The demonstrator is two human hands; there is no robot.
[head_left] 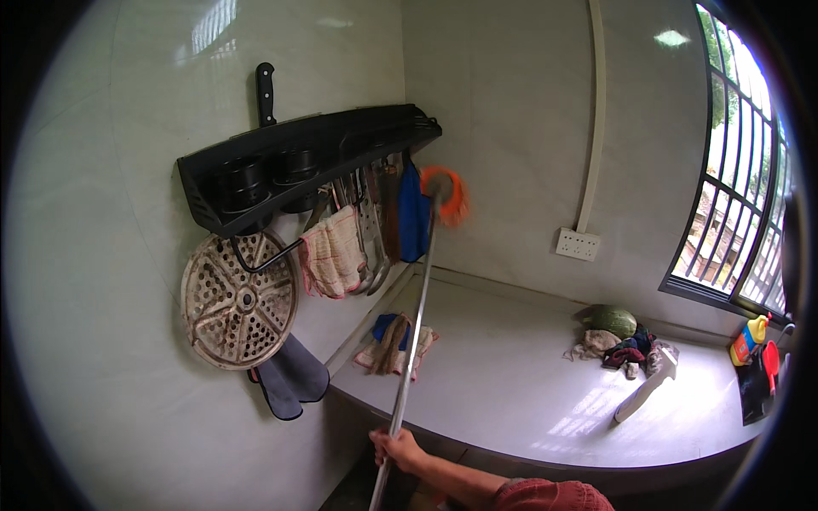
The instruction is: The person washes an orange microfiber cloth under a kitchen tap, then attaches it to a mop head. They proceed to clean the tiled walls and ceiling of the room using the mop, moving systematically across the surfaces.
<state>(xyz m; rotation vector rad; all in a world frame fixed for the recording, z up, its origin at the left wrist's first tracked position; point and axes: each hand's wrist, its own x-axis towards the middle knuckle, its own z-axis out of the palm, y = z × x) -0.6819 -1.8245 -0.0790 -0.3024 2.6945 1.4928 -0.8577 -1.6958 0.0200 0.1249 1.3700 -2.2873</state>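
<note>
My right hand (pixel 399 449), its arm in a red sleeve, is closed around a long metal pole (pixel 418 313). At the pole's far end is a round brush head with orange bristles (pixel 455 198), up by the wall corner. Just left of the bristles hangs a blue cloth (pixel 414 211); whether the two touch is hard to tell. My left hand is out of view. Behind the pole, a small heap of checked cloth (pixel 422 354), blue fabric and a brown bundle (pixel 391 345) lies on the white countertop (pixel 498 383).
A black wall rack (pixel 307 140) holds pots, a knife (pixel 266 96), hanging utensils and a dishcloth (pixel 332 252). Below hang a perforated steamer plate (pixel 217 306) and grey mitts (pixel 291 377). Rightward are rags (pixel 623 354), a green gourd (pixel 610 321), a yellow bottle (pixel 749 338) and a barred window (pixel 735 166).
</note>
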